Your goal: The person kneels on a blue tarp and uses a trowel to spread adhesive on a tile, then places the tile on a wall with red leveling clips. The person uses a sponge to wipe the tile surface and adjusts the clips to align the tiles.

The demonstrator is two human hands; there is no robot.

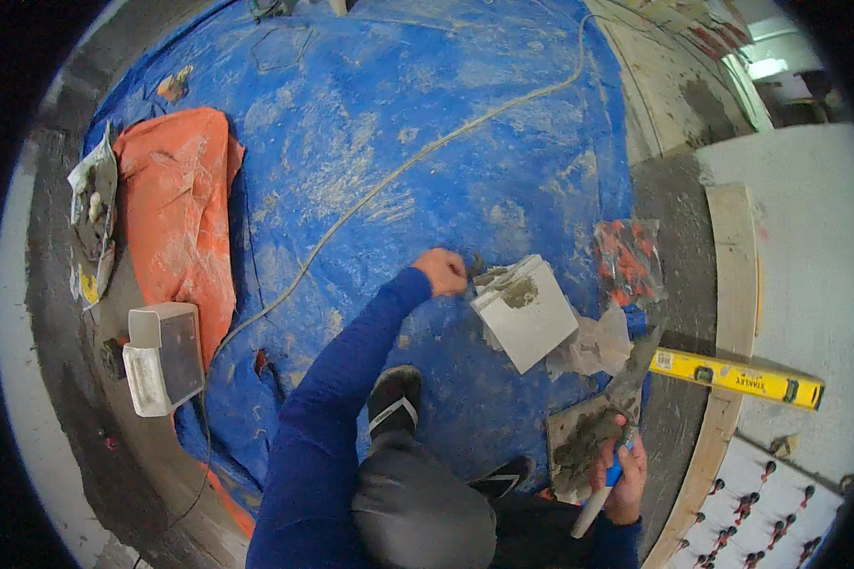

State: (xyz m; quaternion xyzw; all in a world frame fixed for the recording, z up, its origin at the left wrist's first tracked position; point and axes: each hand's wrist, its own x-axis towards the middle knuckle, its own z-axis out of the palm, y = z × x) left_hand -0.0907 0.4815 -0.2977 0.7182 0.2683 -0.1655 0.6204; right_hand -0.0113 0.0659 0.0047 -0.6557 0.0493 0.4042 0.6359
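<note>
Blue tarpaulin (427, 142), streaked with dried mortar, covers the floor where a person crouches over a white square tile (527, 313) lying flat just ahead of their knees. The left hand (443, 271), at the end of a blue-sleeved arm, is closed around a small dark tool whose tip meets the tile's near corner, where a grey dab of mortar (517, 292) sits on the white face; the tool itself is too small to identify. The right hand (624, 474) is wrapped tightly around the blue-and-pale handle of a notched trowel (626, 389), its blade angled up beside a mortar-caked board (579, 441) at the person's right knee. A yellow spirit level (735, 376) rests across a pale timber edging (735, 284) at the right, a bag of red-and-black tile spacers (628, 258) lies just beyond the tile, and an orange sheet (180, 218) and a white tub (164, 357) sit well apart at the left. By the look of it, the tile is being buttered with mortar: only one corner is coated, so the step appears barely begun. The next move would seem to call for more mortar from the board, spread evenly across the bare face.
</note>
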